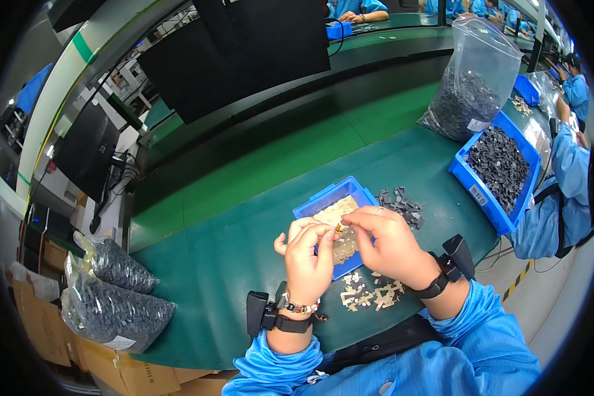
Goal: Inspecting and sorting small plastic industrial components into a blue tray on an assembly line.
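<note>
My left hand (307, 254) is closed, thumb and forefinger pinching a small piece with an amber-coloured part (338, 228). Close beside it, my right hand (391, 244) is also closed, its fingertips pressed together next to that piece; what they hold is too small to make out. Both hands are over a blue bin (313, 206) of cream-coloured small parts (336, 210). Behind my right hand lies a loose pile of dark grey plastic parts (402, 206). Flat beige pieces (374, 294) are scattered on the green table between my forearms.
A larger blue bin (492, 203) of dark parts sits at the right table edge, with a big clear bag (472, 86) of similar parts behind it. Two filled bags (117, 300) rest at the left. A dark panel (237, 59) hangs ahead. A co-worker's blue sleeve (571, 162) is at right.
</note>
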A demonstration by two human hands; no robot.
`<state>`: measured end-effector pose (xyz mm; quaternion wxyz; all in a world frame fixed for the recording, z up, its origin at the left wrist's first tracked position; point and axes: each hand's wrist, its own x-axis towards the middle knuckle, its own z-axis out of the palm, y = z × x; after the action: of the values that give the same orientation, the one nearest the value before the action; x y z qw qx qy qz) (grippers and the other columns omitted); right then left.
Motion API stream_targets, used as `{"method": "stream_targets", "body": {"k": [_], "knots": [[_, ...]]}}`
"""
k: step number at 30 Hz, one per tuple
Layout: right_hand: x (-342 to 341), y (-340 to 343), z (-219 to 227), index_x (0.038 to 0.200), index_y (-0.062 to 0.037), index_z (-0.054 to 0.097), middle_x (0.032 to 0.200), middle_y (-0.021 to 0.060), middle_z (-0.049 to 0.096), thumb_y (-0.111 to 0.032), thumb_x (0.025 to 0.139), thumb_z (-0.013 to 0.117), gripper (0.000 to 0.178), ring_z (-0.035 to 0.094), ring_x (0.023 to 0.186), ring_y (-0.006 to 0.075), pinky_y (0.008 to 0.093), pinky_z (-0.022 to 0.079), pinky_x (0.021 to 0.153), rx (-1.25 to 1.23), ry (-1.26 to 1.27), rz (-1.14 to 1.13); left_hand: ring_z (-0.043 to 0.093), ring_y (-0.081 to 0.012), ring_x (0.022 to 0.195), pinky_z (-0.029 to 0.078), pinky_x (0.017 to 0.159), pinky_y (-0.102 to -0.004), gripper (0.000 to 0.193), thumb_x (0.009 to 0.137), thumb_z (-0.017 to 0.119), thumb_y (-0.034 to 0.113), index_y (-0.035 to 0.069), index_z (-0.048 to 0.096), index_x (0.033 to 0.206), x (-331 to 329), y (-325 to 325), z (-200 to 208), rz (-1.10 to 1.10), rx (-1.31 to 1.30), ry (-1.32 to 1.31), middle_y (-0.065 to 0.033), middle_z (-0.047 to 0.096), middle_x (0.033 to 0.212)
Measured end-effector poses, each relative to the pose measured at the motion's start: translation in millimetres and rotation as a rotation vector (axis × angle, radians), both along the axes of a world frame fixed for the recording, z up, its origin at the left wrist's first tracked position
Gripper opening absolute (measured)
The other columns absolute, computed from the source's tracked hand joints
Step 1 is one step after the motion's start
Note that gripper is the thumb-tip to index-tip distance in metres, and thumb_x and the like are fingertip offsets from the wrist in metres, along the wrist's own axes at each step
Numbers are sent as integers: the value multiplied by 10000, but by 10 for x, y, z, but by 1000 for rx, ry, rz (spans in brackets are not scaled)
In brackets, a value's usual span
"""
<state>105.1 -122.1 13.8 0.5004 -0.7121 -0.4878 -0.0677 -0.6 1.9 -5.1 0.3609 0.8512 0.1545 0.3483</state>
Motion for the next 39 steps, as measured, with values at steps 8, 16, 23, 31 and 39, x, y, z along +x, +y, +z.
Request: {"method": "stream_targets", "body": {"k": [8, 16, 23, 31, 39], "knots": [[1, -31, 25, 874, 28, 680, 825, 185, 671, -29, 832, 647, 78, 656, 775, 347, 393, 523, 702, -36, 291, 146, 605, -159, 988, 254, 992, -401, 39, 885, 670, 128, 113, 692, 857, -18, -26, 25, -35, 36, 0, 37, 691, 821], [-48, -11, 50, 926, 33, 622, 841, 207, 644, -42, 885, 583, 94, 635, 799, 385, 428, 503, 713, -107, 321, 82, 617, -155, 973, 264, 978, -400, 91, 799, 738, 111, 117, 727, 888, -28, -91, 21, 148, 0, -66, 25, 703, 829], [-68, 5, 44, 911, 29, 610, 845, 215, 635, -57, 899, 568, 97, 622, 818, 402, 447, 497, 723, -120, 327, 89, 617, -172, 967, 233, 991, -453, 28, 814, 726, 110, 110, 742, 836, 4, -101, 15, 67, 124, -45, 22, 711, 866], [-65, -12, 66, 913, 22, 606, 847, 218, 636, -33, 885, 550, 83, 616, 831, 418, 466, 498, 730, -162, 240, 83, 603, -173, 995, 184, 1011, -466, 56, 853, 680, 101, 109, 735, 854, -6, -101, 43, -5, 115, 5, 26, 706, 876], [-72, -44, 76, 894, 18, 612, 837, 210, 637, -31, 872, 573, 66, 619, 802, 410, 456, 505, 712, -158, 222, 73, 604, -170, 965, 189, 1006, -462, 31, 803, 703, 121, 118, 732, 796, -28, -61, 38, 31, 101, -1, 23, 693, 825]]}}
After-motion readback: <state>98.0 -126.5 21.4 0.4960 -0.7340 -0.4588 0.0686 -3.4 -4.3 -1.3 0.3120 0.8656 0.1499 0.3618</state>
